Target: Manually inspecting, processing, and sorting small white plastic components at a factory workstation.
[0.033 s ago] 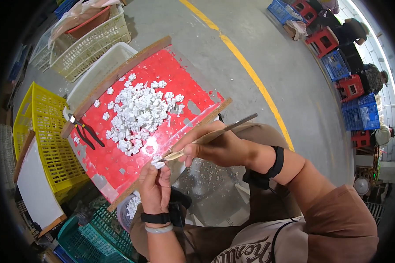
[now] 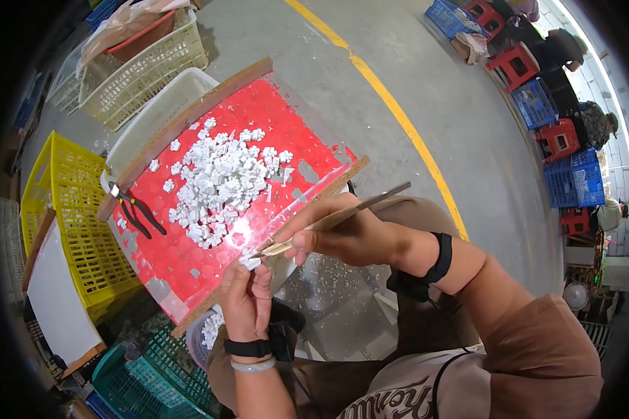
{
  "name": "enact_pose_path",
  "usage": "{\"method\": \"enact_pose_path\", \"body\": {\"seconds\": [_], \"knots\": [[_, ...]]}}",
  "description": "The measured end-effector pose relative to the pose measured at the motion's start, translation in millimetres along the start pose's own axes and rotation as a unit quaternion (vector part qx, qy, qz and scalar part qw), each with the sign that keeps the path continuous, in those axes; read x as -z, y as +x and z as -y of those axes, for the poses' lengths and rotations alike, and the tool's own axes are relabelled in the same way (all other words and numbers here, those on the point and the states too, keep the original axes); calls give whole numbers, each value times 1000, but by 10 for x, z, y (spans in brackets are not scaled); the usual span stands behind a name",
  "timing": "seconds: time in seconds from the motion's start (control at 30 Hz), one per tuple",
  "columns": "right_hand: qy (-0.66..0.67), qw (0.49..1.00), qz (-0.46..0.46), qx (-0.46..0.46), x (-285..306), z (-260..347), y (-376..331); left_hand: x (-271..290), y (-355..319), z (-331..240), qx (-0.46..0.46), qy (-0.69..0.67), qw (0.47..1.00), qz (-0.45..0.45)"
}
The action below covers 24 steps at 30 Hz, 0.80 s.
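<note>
Hands, two, both mine, meeting at the near edge of the red worktop [image 2: 189, 258].

Left hand [image 2: 246, 297]: fingers pinched shut on one small white plastic piece [image 2: 249, 262], held just off the worktop's near wooden rim. Black wristband and pale bangle on that wrist.

Right hand [image 2: 342, 234]: closed around a thin blade-like tool [image 2: 328, 222], tip touching the white piece, handle pointing far right.

Pile of white pieces [image 2: 220, 181]: heaped at the middle of the worktop, loose ones scattered round it.

Pliers [image 2: 136, 213]: black, lying at the left edge, near the rim.

Bin below [image 2: 210, 332]: partly hidden under the worktop, more white pieces showing in it.

Crates: yellow crate [image 2: 70, 223] left, green basket [image 2: 147, 370] near left, pale baskets far left.

Risks, as I judge them: tool tip sits close to my left fingertips, so a slip would nick them. The piece is tiny and lightly pinched; a hard push could flick it past the bin to the floor. The worktop looks tilted, so a knock might send the pile sliding.
</note>
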State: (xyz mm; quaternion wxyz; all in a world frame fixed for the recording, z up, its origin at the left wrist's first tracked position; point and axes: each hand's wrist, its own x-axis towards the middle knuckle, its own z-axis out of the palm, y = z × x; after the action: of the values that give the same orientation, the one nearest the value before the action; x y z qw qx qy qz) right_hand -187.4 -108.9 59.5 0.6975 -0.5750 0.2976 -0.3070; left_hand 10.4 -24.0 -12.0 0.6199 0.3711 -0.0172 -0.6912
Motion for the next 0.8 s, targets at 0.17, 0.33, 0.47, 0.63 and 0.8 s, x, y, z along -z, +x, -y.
{"method": "enact_pose_path", "body": {"seconds": [0.17,0.33,0.47,0.63,0.8], "knots": [[-109,994,11,30,-33,26,-1,-26,-13,-26,5,1,1000,19],[-118,993,7,-4,-52,36,5,-20,-10,-23,9,-4,1000,22],[-172,984,6,55,-48,-27,6,-43,-17,-32,13,-7,999,29],[-206,974,20,92,-62,-14,30,-22,-9,-17,15,-2,1000,28],[25,993,1,-114,-60,-6,83,50,9,9,1,-16,999,41]]}}
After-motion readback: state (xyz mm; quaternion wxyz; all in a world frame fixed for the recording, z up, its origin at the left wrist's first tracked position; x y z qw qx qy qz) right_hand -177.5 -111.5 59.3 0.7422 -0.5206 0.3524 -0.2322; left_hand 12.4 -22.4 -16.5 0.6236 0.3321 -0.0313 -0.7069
